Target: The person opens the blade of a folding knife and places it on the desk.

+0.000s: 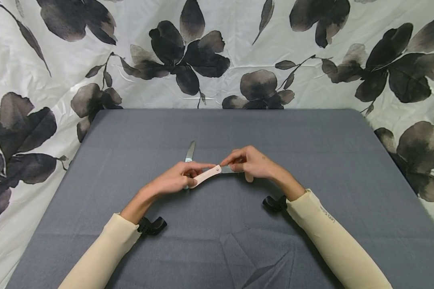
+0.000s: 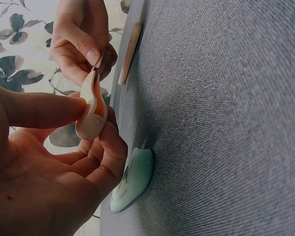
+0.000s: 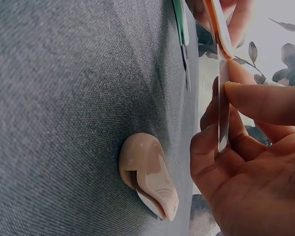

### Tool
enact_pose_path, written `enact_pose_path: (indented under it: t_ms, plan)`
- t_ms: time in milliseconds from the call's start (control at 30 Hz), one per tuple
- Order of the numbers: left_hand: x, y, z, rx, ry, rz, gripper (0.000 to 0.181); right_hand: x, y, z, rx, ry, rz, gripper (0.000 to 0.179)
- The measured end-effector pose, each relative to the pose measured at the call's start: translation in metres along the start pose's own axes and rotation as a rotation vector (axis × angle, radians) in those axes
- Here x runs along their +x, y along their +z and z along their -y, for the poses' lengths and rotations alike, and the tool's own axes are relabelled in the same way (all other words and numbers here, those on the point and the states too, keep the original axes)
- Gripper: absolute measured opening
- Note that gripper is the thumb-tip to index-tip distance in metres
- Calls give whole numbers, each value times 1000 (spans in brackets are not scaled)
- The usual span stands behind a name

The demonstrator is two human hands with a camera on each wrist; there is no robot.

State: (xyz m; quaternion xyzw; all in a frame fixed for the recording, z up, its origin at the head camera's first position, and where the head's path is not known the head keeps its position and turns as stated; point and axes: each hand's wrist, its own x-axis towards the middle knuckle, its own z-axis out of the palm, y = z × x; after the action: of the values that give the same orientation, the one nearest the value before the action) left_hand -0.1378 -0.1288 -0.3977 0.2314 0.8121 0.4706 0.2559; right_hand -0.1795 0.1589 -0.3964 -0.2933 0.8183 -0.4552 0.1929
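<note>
A folding knife with a pale pink handle [image 1: 207, 176] is held between both hands, its blade [image 1: 226, 170] swung out from the handle. My left hand [image 1: 170, 179] grips the handle near its rear end, index finger stretched along it. The blade is pinched between the thumb and fingers of my right hand [image 1: 258, 162], close to the pivot. Behind the left hand lies a second folding knife, its blade [image 1: 190, 151] out and its mint-green handle [image 2: 136, 179] mostly hidden in the head view. Below the right hand, a folded pale pink knife [image 3: 150, 172] rests on the cloth.
A grey cloth [image 1: 202, 233] covers the table, with creases near the front. Behind and beside it hangs a white curtain [image 1: 238, 48] with dark flowers. Black wrist cameras [image 1: 152, 226] are worn below both beige sleeves [image 1: 332, 237].
</note>
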Motion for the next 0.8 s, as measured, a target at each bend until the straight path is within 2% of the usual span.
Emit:
enact_pose_path:
  t_ms: [300, 800]
  plan:
    - [-3, 3, -1, 12, -28, -9, 72, 0, 2, -1, -4, 5, 14, 26]
    - [-1, 3, -6, 45, -7, -4, 73, -1, 1, 1, -42, -26, 30, 26]
